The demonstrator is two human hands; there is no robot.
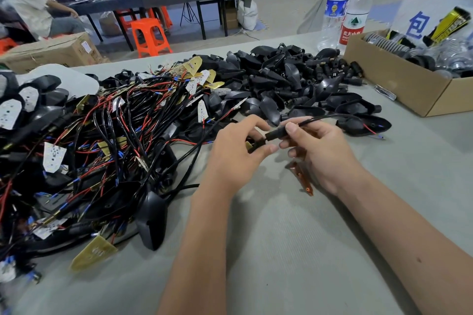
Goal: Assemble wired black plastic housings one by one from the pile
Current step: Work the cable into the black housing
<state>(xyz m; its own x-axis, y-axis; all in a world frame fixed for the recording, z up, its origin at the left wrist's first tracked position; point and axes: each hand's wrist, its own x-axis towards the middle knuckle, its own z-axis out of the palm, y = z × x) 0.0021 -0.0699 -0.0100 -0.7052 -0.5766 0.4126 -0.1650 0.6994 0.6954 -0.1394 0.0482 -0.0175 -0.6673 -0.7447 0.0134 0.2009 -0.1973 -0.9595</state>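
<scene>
The likeliest slip, as I judge it, is the thin red wire [368, 128] getting nipped or tugged: it trails out of the black cable [330, 117] that loops from my right hand [314, 146] toward the right of the frame, over a loose black shell [363, 124] lying there. If I push the two halves together crooked, the lead could be caught in the seam. The cable could also drag that shell along the table [281, 238] as I turn the piece.

The black housing piece [275, 134] sits just right of the frame's centre, between my two hands. My right thumb and forefinger pinch its cable end. My left hand [238, 151] pinches the other end, fingers curled round it; I cannot tell how much of it is hidden under them. The hands are close, almost meeting.

The tangled pile of wired parts [102, 135] fills the left of the frame, the heap of bare black shells [281, 77] lies above my hands. An amber lens [300, 178] rests on the table below my right hand.
</scene>
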